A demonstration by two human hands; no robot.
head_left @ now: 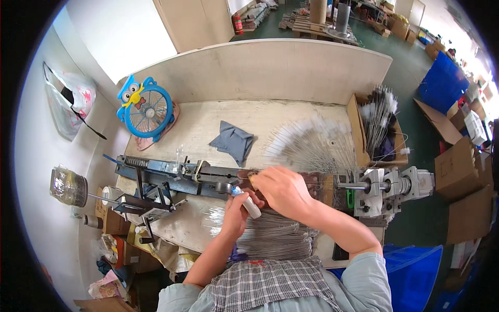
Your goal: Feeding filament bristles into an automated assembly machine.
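My left hand [239,209] is closed around a short whitish cylinder [251,207] with a blue part at its upper end. Its fingers sit at the front edge of a long metal bench machine [213,174]. My right hand [283,191] is bent over the machine just right of the left one, fingers drawn together beside a small yellowish piece [251,180]; what they pinch is hidden. A dark round ring [223,188] lies left of the cylinder. Below my hands is a thick bundle of thin metal wires [275,236].
A motor-like unit with a shaft [374,186] ends the machine at right; a crank frame [145,205] stands at left. White-tipped wire brushes [312,145] fan out behind. Also around are a brush-filled cardboard box [358,130], a grey cloth [234,143] and a blue fan [149,112].
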